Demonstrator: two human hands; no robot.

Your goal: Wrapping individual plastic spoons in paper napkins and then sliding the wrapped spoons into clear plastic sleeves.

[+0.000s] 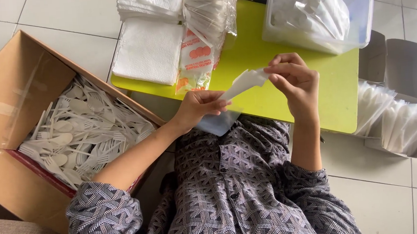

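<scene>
While both hands hover just above the near edge of the low lime-green rectangular table (244, 75), the work comes down to keeping the small white folded paper napkin (245, 81) taut between them. The left hand (199, 108) is closed narrowly, thumb and fingers pinching the lower end of the napkin, with what looks like a clear plastic sleeve (217, 122) hanging below it, off the table's near edge. The right hand (294, 79) is also curled tight, its fingertips gripping the napkin's upper end.

To do this step well, I judge that the grip should stay light and at the very corners, since thin tissue tears or creases easily; the fold should be pressed flat before it meets the sleeve, and the sleeve's mouth held open with the left fingers.

On the far side of the table lie a stack of white square paper napkins (150, 50), a printed transparent plastic bag of packets (202, 29) and a clear rectangular plastic tub (321, 14). Left of the table, an open brown cardboard box (18, 91) holds a heap of white plastic spoons and forks (82, 130), within easy reach. Right of the table, a shallow grey cardboard tray (410, 64) carries finished-looking clear-wrapped packs (394, 118).
</scene>
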